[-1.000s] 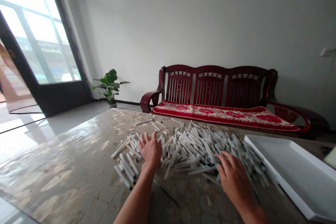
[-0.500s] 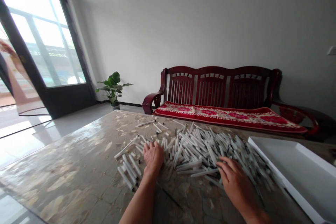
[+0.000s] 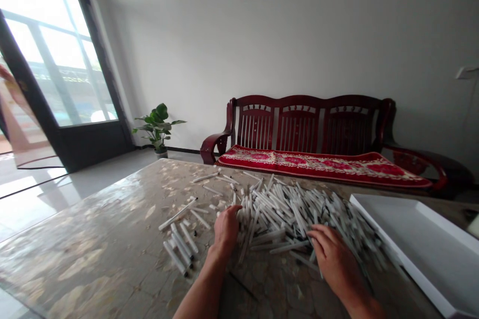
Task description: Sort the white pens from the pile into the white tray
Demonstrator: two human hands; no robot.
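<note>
A big loose heap of whitish, translucent pens or pen barrels (image 3: 284,209), some with black ends, lies on the stone-patterned table (image 3: 112,254). My left hand (image 3: 226,229) is at the heap's left edge, touching it with the back of the hand toward me. Its fingers are bent and mostly hidden, so I cannot tell what they hold. My right hand (image 3: 335,259) rests at the near right side of the heap, fingers loosely stretched over the barrels, with no firm grip visible. Several separate barrels (image 3: 181,241) lie left of my left hand.
A shallow white box (image 3: 419,249) stands at the table's right. One thin dark rod (image 3: 242,286) lies near my left forearm. Behind the table is a dark red wooden bench (image 3: 299,124) with a red floral cover (image 3: 299,159). A potted plant (image 3: 159,124) stands by the glass door (image 3: 75,60).
My left hand has moved right, against the heap, its spread fingers now bent. Small pieces it covered now show on the table. My right hand has stayed nearly in place.
</note>
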